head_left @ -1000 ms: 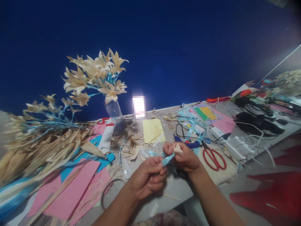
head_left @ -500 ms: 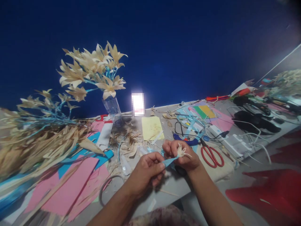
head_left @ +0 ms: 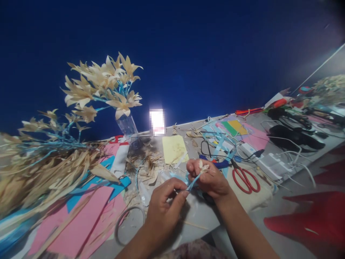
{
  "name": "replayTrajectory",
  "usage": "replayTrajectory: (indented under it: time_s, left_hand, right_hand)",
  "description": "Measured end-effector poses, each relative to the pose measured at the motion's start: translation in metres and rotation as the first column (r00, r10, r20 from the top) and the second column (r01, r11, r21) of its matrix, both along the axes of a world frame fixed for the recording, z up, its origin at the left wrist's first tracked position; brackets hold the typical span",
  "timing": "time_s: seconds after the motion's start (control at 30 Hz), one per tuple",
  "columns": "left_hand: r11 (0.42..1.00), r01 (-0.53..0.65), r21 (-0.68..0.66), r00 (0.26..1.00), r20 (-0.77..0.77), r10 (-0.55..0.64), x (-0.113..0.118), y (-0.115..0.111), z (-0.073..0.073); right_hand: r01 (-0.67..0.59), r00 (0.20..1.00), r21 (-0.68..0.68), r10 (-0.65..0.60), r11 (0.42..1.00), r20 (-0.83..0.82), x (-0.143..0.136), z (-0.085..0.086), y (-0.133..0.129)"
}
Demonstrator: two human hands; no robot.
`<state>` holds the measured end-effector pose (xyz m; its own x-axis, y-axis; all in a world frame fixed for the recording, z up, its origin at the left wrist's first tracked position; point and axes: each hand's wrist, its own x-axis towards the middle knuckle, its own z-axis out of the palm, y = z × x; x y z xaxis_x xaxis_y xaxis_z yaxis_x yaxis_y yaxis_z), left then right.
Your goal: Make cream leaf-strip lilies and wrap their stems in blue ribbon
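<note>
Over the middle front of the table, my right hand (head_left: 208,180) is closed around the base of a small cream husk flower (head_left: 204,167), whose pale petals poke out above the fingers. A light-blue paper strip (head_left: 193,182) stretches from the flower's base towards my left hand (head_left: 169,199). That hand pinches the strip's near end between thumb and forefinger. The two hands are close together but apart. My right fingers hide the flower's stem.
Red-handled scissors (head_left: 246,179) lie right of my right hand. A clear vase (head_left: 128,127) holds finished husk flowers at the back left. Pink paper (head_left: 83,219), dried husks (head_left: 54,169), a tape ring (head_left: 129,223) and a white power strip (head_left: 272,163) lie around.
The blue strip, earlier wide and flat, now looks narrow and twisted. The flower has turned in my right hand, and fewer petals show. My left hand has shifted slightly down.
</note>
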<state>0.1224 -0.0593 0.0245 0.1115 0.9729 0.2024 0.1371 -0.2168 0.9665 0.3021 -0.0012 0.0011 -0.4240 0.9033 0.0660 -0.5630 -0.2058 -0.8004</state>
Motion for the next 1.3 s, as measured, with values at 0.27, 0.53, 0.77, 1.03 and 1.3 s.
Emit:
replayTrajectory:
  time_s: [0.27, 0.53, 0.77, 1.03, 1.3]
  left_hand:
    - [0.997, -0.079, -0.007, 0.996, 0.043, 0.079, 0.003, 0.007, -0.002]
    - [0.786, 0.277, -0.553, 0.817, 0.566, 0.111, 0.001, 0.015, -0.004]
    - [0.752, 0.393, -0.530, 0.743, 0.664, 0.080, 0.001, 0.014, -0.006]
    - [0.913, 0.016, -0.407, 0.940, 0.317, 0.125, 0.000, 0.011, -0.011]
    - [0.979, -0.198, 0.045, 0.980, 0.035, 0.196, 0.001, 0.001, -0.010]
  right_hand:
    - [0.252, 0.963, -0.080, -0.241, 0.964, 0.123, -0.012, 0.007, -0.007]
    - [0.025, 0.999, -0.146, -0.020, 0.989, 0.030, -0.006, -0.001, -0.007]
    - [0.092, 0.996, -0.127, -0.088, 0.988, 0.033, -0.013, 0.003, -0.006]
    - [0.191, 0.978, -0.065, -0.185, 0.979, 0.095, -0.014, 0.002, -0.006]
    - [0.301, 0.943, -0.059, -0.288, 0.952, 0.165, -0.020, 0.003, -0.007]
